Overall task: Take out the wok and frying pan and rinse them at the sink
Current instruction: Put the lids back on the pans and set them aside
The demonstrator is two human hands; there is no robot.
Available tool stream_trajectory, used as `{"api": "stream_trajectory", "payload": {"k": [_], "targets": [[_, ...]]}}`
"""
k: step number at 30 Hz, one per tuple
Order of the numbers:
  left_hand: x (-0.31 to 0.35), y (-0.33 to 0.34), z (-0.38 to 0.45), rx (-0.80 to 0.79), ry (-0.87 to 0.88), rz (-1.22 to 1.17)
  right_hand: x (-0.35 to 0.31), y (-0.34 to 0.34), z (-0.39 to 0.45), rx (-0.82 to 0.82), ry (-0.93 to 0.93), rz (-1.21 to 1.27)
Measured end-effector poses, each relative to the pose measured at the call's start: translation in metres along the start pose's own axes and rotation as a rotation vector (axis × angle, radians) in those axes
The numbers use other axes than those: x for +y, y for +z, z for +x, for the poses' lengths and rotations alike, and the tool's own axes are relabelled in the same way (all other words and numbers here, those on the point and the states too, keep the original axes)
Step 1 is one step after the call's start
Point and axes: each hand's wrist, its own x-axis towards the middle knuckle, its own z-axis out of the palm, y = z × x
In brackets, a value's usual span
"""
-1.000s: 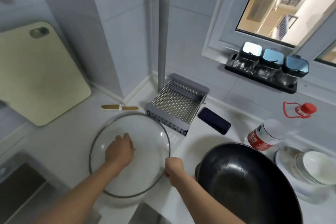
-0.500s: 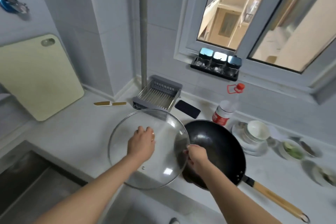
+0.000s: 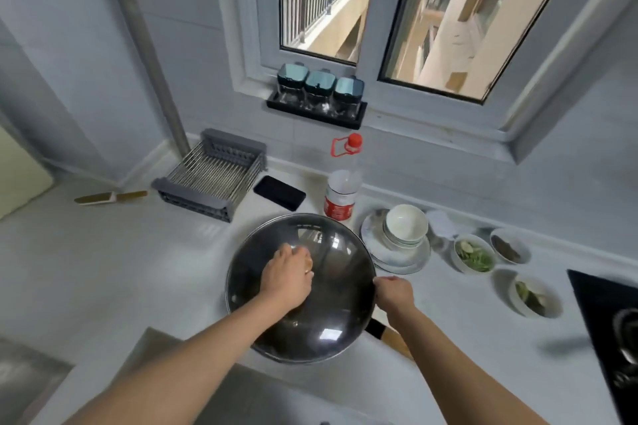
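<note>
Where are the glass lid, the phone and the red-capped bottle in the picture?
glass lid [image 3: 340, 254]: head view, on the clear dome right of the left hand.
phone [image 3: 279, 192]: head view, on the middle of its dark screen.
red-capped bottle [image 3: 340, 207]: head view, on its red label.

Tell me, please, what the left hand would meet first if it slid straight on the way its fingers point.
Probably the red-labelled clear plastic bottle. The left hand rests on the round glass lid covering the black wok, fingers pointing away and slightly right. Depth is unclear; the stack of white bowls stands close beside that line.
</note>
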Motion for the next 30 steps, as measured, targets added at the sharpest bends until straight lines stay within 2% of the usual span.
{"api": "stream_trajectory", "payload": {"k": [12,16,19,22,24,26,28,30], "targets": [[0.010,0.004,0.011,-0.035,-0.105,0.054,0.007,0.002,0.035,-0.092,-0.045,-0.182],[0.008,0.005,0.012,-0.035,-0.127,0.047,0.009,0.002,0.038,-0.133,-0.063,-0.136],[0.007,0.003,0.014,-0.094,-0.172,0.030,0.009,-0.003,0.036,-0.149,-0.102,-0.141],[0.012,-0.003,0.012,-0.140,-0.216,0.067,0.009,-0.026,0.023,-0.243,-0.145,-0.317],[0.022,-0.009,0.002,-0.002,-0.177,0.060,0.019,-0.055,0.014,-0.367,-0.124,-0.581],[0.035,-0.007,-0.016,0.133,-0.140,-0.101,0.036,-0.080,0.002,-0.523,-0.022,-0.735],[0.049,0.006,-0.039,0.009,-0.195,-0.328,0.056,-0.087,-0.016,-0.572,0.061,-0.686],[0.062,0.023,-0.060,-0.259,-0.294,-0.519,0.070,-0.081,-0.029,-0.523,-0.026,-0.701]]}}
